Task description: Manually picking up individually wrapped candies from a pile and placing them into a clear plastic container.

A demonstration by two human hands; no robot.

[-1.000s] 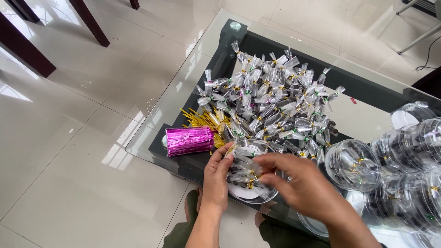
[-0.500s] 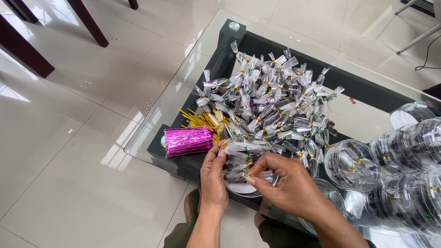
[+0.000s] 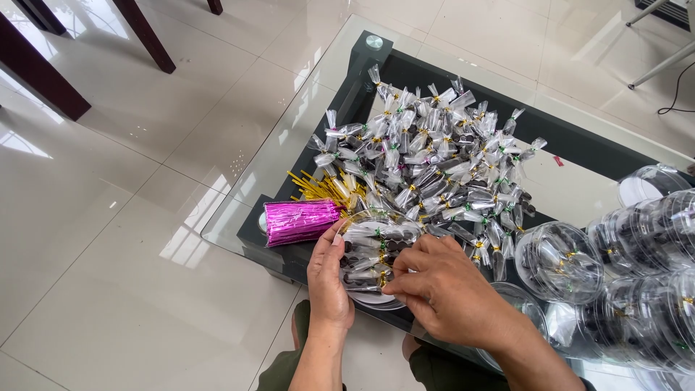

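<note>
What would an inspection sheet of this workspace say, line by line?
Surface: glass table on a dark frame.
Job's things: round clear container partly filled with small wrapped packets; large pile of packets behind it.
Clutter: pink twist-tie bundle; gold twist ties; stacked clear containers to the right.
Hands: left hand steadies the container's rim; right hand has its fingers on a packet inside.
Cables: black cable on the floor, far right.
Surroundings: glossy pale floor tiles; dark furniture legs.
</note>
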